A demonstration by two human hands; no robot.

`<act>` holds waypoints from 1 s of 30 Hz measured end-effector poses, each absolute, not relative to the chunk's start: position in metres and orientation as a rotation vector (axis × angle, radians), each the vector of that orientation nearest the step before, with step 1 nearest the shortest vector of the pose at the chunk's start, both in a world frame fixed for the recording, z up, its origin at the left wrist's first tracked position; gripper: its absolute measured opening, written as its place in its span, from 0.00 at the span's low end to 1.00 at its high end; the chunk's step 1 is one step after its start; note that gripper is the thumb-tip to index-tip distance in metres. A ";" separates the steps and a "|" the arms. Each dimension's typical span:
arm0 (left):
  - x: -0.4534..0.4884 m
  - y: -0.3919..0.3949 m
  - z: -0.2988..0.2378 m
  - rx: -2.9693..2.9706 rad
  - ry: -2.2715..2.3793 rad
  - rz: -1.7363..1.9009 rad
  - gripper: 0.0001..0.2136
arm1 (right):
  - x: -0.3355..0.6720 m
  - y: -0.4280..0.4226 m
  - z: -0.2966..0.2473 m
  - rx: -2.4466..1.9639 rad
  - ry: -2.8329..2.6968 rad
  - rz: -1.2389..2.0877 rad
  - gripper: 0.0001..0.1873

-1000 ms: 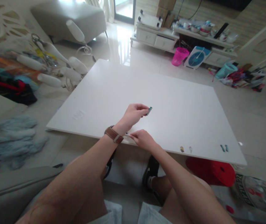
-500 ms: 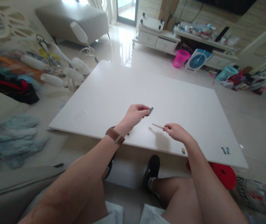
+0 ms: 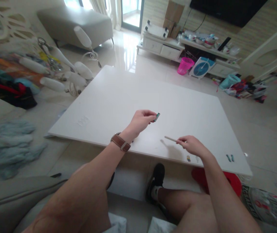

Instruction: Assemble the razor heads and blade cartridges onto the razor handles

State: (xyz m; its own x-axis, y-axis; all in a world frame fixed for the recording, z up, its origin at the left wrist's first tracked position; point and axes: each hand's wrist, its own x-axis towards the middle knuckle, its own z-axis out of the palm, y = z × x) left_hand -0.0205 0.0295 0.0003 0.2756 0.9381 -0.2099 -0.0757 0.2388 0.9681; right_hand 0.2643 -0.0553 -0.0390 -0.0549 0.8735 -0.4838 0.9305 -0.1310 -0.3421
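My left hand [image 3: 141, 121], with a brown watch strap at the wrist, pinches a small dark green chip-like piece [image 3: 157, 117] above the white board [image 3: 119, 97]. My right hand [image 3: 193, 146] is closed on a thin pale stick [image 3: 170, 138] that points left, just above the board's near edge. A few tiny pieces [image 3: 189, 158] lie on the board close to my right hand, and two small green ones [image 3: 230, 158] lie near the right corner.
The board lies low over a glossy tiled floor, my knees and a black shoe [image 3: 156, 181] under its near edge. A white chandelier-like lamp [image 3: 63, 74] and clutter lie at left, a red object [image 3: 228, 178] under the right corner, a pink basket [image 3: 185, 65] and a TV cabinet [image 3: 167, 48] beyond.
My right hand took the pale stick from beside my left wrist and carried it right along the board's near edge. My left hand kept its pinch and hardly moved.
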 end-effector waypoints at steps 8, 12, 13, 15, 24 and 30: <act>-0.018 0.030 -0.001 1.102 1.037 0.878 0.04 | 0.243 -0.075 -0.070 1.661 1.752 -1.355 0.15; -0.014 0.031 -0.002 1.099 1.050 0.869 0.04 | 0.215 -0.066 -0.052 1.502 1.765 -1.433 0.14; -0.014 0.031 -0.002 1.096 1.052 0.870 0.04 | 0.223 -0.062 -0.046 1.586 1.804 -1.398 0.16; -0.013 0.031 -0.002 1.090 1.053 0.868 0.03 | 0.248 -0.057 -0.036 1.832 1.782 -1.228 0.18; -0.012 0.030 -0.004 1.099 1.060 0.853 0.03 | 0.241 -0.072 -0.054 1.580 1.637 -1.311 0.12; -0.012 0.030 -0.006 1.097 1.050 0.861 0.03 | 0.276 -0.063 -0.036 1.910 1.669 -1.212 0.21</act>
